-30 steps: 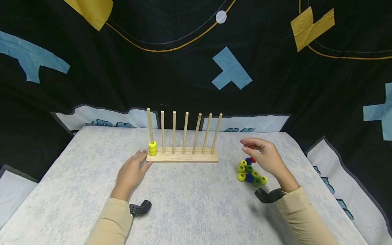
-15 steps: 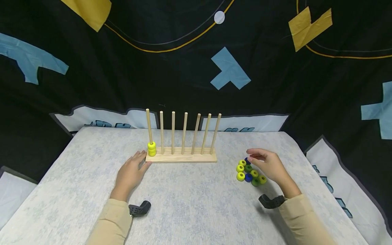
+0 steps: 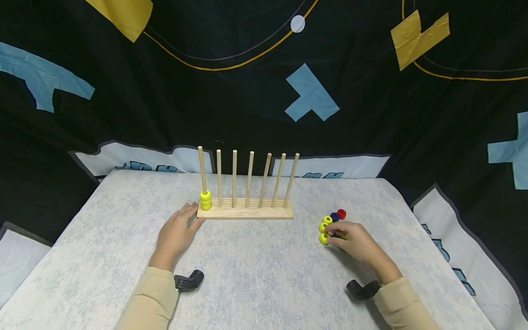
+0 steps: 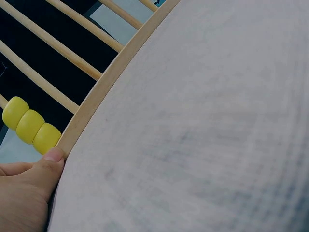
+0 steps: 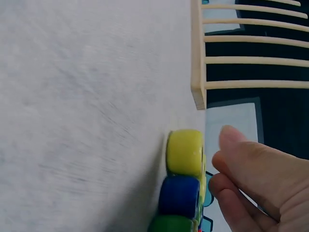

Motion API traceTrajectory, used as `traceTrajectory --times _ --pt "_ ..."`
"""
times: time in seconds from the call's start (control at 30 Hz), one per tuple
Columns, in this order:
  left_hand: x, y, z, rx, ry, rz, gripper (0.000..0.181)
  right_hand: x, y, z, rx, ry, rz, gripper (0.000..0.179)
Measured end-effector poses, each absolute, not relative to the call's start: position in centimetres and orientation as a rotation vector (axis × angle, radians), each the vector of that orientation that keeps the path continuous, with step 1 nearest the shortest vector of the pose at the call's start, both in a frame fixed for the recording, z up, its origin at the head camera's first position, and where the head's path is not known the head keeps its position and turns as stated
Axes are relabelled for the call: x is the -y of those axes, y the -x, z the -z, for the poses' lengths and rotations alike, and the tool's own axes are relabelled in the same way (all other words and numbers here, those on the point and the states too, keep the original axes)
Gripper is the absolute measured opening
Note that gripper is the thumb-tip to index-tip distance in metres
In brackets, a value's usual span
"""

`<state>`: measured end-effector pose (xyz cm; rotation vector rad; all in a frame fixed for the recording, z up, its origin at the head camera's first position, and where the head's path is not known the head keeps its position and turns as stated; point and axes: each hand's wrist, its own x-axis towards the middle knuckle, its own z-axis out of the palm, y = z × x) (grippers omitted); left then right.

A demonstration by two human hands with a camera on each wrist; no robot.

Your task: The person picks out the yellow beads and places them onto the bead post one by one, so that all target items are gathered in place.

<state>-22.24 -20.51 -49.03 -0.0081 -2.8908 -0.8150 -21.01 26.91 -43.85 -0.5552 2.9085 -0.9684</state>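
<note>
In the head view a wooden peg stand (image 3: 245,212) has a row of upright pegs. Three yellow beads (image 3: 205,200) are stacked on its leftmost peg. My left hand (image 3: 175,236) holds the stand's left end; its thumb (image 4: 54,155) presses the front edge beside the yellow beads. Over the loose beads to the right hovers my right hand (image 3: 358,243), hiding several of them. A yellow bead (image 5: 186,152), a blue bead (image 5: 178,195) and a green bead (image 5: 171,224) lie just beside its fingers. Between thumb and fingers I see nothing held.
A red bead (image 3: 341,214) lies at the far end of the loose group, next to a dark blue bead (image 3: 334,217). The pale table (image 3: 255,275) ends at a black cloth backdrop (image 3: 231,114) behind the stand.
My right hand has come down and toward me, from above the far end of the bead group to its near part. The red bead shows again. My left hand stays put.
</note>
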Motion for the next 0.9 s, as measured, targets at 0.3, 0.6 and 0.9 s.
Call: traceTrajectory --times 0.3,0.6,0.9 --pt "20.7 22.3 49.1 2.876 0.018 0.814 0.056 -26.4 21.0 44.2 -2.898 0.661 0.907 0.025" --pt "20.5 22.2 49.0 2.884 0.006 0.819 0.057 -26.1 21.2 44.4 -2.895 0.622 0.982 0.026" --pt "20.4 22.2 48.9 2.886 0.003 0.812 0.057 -25.6 21.1 44.3 -2.896 0.629 0.908 0.028"
